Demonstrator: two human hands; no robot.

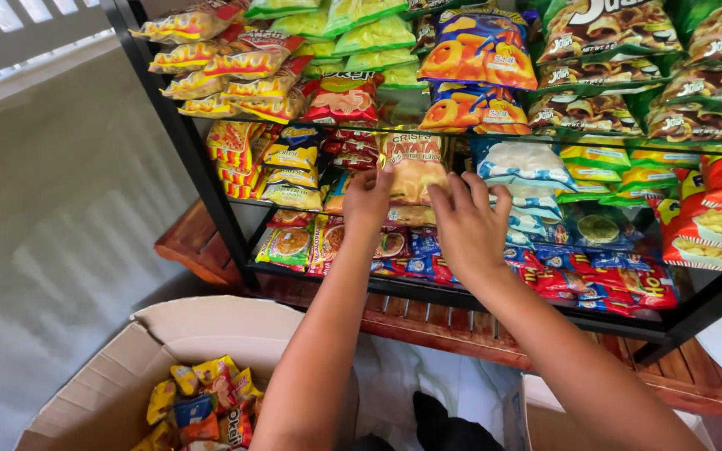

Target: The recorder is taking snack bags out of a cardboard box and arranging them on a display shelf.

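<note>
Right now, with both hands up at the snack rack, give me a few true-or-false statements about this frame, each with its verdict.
1. Both hands grip one yellow-orange snack bag. True: left hand and right hand hold its lower corners.
2. The cardboard box at lower left is closed. False: its flaps are open and small packets lie inside.
3. The rack has a black frame. True.
4. The green bags lie on the bottom shelf. False: they are on the top shelf.
</note>
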